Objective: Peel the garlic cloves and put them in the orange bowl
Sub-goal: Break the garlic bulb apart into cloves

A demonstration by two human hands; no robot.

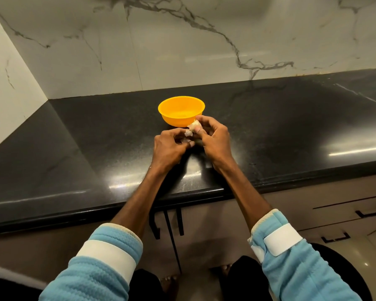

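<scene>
No text, label, brand, number or sign is showing legibly anywhere: the bowl (pixel 175 121), the white bands (pixel 105 253) on the sleeves (pixel 91 279), the counter (pixel 74 148) and the wall (pixel 161 51) are showing plain surfaces.

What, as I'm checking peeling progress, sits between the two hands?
In the head view, white garlic, pinched by the left hand and the right hand, close to the orange bowl.

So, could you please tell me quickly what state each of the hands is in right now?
Left hand: closed, pinching the garlic.
Right hand: closed, gripping the same garlic.
</scene>
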